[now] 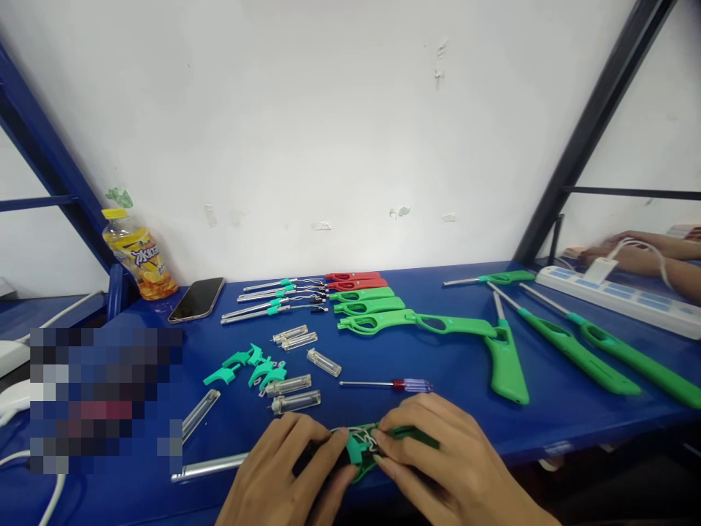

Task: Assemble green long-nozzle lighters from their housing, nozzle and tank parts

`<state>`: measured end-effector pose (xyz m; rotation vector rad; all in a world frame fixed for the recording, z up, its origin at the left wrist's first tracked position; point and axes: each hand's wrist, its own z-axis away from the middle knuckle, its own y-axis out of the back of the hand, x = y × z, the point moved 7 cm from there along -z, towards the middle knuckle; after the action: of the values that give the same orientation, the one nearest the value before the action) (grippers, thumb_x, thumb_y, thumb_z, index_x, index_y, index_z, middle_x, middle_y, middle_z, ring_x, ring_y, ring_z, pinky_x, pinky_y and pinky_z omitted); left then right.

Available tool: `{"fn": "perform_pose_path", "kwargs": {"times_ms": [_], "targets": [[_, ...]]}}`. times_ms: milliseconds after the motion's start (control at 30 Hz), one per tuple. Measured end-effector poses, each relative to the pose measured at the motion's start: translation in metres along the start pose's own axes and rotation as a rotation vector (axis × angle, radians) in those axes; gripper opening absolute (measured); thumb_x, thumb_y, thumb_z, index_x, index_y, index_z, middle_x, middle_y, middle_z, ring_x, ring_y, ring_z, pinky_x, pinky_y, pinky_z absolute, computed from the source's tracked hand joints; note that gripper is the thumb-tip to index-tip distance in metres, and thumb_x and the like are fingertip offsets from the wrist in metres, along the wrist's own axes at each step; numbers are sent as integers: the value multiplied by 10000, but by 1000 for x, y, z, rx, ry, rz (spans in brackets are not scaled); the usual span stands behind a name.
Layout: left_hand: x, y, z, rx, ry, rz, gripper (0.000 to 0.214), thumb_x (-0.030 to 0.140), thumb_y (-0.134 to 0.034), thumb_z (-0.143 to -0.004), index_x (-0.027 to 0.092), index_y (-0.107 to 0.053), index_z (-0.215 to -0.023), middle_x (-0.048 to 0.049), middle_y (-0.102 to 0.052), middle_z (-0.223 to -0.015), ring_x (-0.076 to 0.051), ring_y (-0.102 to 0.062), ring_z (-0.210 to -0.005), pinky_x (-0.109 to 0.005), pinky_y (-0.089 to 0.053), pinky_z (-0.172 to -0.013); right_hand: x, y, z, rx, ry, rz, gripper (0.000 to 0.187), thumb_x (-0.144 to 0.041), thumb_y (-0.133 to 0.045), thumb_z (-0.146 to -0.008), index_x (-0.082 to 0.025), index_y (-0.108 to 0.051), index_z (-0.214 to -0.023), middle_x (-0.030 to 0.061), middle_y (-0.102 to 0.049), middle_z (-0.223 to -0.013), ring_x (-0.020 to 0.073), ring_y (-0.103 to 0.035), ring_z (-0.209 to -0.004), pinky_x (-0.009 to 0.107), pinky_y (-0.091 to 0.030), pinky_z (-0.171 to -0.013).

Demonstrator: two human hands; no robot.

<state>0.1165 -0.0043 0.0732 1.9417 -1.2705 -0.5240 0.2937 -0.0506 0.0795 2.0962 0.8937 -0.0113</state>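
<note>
My left hand point(299, 464) is closed around a green lighter casing point(361, 475), its fingertips at a teal plastic part point(355, 451) inside. A silver lighter tube point(211, 467) sticks out to the left from under that hand. At the casing's right side, my right hand point(438, 453) pinches thin white wires point(364, 437). Its fingers hide part of the casing. Just beyond the hands lies a screwdriver point(386, 384) with a clear purple handle. Several clear fuel tanks point(296, 402) and loose teal triggers point(222, 375) lie to the left.
Wired metal tubes point(257, 314) lie behind, beside red casings point(355, 277) and green casings point(377, 321). Assembled green lighters point(580, 354) and a power strip point(629, 296) are at right, with another person's arm point(651, 256). A phone point(197, 299) and drink bottle point(139, 256) stand back left.
</note>
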Motion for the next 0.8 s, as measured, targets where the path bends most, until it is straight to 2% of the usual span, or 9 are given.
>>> {"fn": "perform_pose_path", "kwargs": {"times_ms": [100,400,567,800], "targets": [[0,0,-1,11,7,8,201,219,-543,-1125,199,-668,-1282,-40,-712,-971,-184,-698,-832,-319,-627,-782,5,-2,0,5,-65,-25,77,-255,-677,-1069,-239,-733,-1019,27,-781,-992,197,-725,-863,341,-576,-850],[-2,-2,2,-17,1,-8,259,259,-553,-1131,183,-657,-1356,-48,-715,-984,-195,-699,-849,-329,-621,-777,10,-13,-2,13,-220,-219,151,-132,-663,-1043,-254,-656,-955,-24,-763,-941,174,-707,-873,288,-549,-834],[-4,-3,4,-12,46,32,257,255,-558,-1124,201,-645,-1360,-53,-696,-991,-196,-691,-840,-329,-622,-755,18,-19,3,-13,-323,-202,135,-209,-645,-1078,-265,-666,-958,-22,-750,-926,179,-701,-858,294,-542,-797],[-4,-1,3,21,53,52,227,236,-566,-1115,203,-648,-1324,-50,-690,-980,-203,-688,-832,-335,-622,-741,20,-20,4,-4,-324,-227,152,-220,-656,-1080,-270,-662,-937,-36,-742,-904,169,-690,-840,292,-521,-788]]}}
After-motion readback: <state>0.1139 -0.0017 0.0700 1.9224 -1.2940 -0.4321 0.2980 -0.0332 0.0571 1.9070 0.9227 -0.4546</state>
